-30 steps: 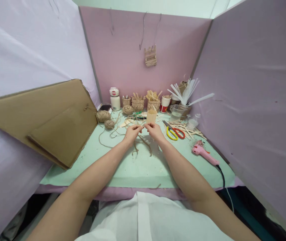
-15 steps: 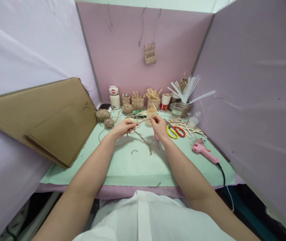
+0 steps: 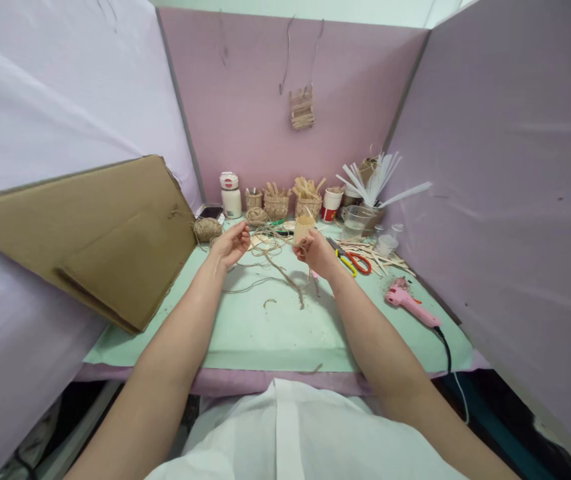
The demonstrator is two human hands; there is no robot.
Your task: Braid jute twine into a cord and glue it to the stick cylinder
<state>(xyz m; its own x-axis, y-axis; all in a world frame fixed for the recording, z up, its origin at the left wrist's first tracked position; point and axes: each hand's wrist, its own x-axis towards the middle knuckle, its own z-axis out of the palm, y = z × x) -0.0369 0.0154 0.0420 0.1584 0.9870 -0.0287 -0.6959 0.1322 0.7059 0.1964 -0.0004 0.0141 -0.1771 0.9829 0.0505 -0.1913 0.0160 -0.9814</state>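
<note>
At the frame's centre, above the table (image 3: 275,340), the right hand (image 3: 316,252) pinches thin jute twine (image 3: 289,244). The left hand (image 3: 232,245) has curled fingers; their hold is unclear. The twine looks light, limp, snag-prone, best gripped near an end.

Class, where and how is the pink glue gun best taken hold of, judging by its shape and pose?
Probably by the long, straight handle of the pink glue gun, from above with the right hand, fingers across its narrow width. The gun lies on the table, handle angled towards the near right, bulkier head pointing away. Keep clear of the cable at its end.
</note>
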